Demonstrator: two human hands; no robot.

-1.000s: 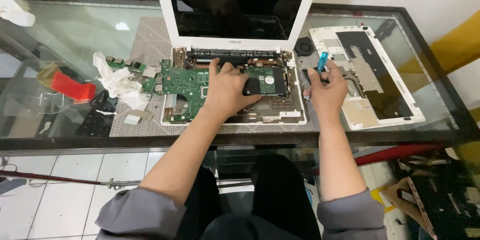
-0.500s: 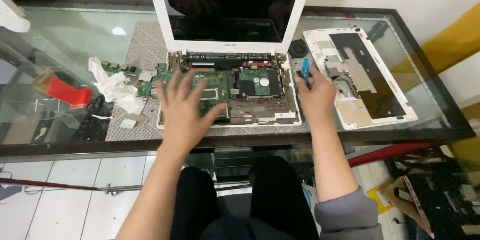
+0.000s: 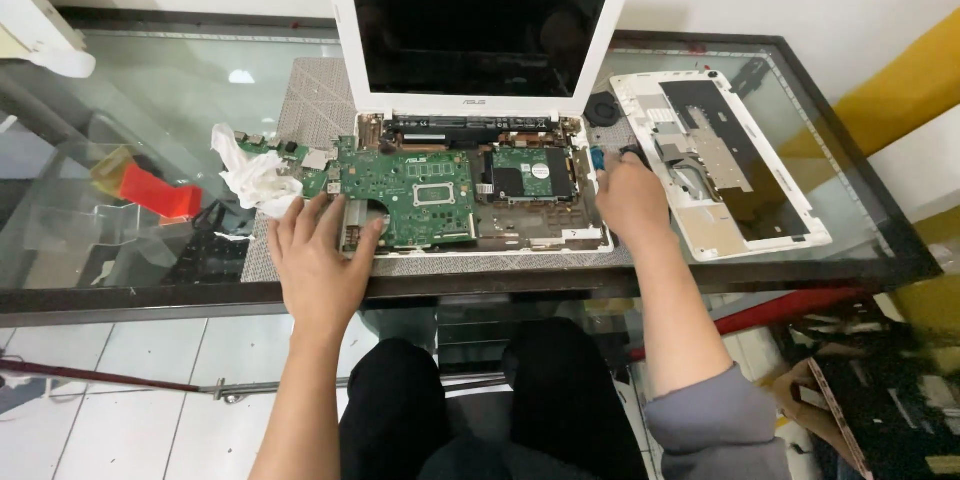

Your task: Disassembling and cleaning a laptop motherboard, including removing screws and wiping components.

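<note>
At the glass table's [image 3: 120,285] near edge, a person's left hand [image 3: 318,258] is spreading flat, fingers wide and holding nothing, against the near-left corner of an opened white laptop [image 3: 480,180]. The right hand [image 3: 628,202] is closing around a blue-handled screwdriver [image 3: 597,159] at the chassis's right edge. Steady downward pressure and a vertical tool would serve best here. Inside the open base, a green motherboard [image 3: 410,195] and hard drive [image 3: 530,175] are lying exposed. The removed keyboard cover [image 3: 715,165] is resting toward the far right corner.
</note>
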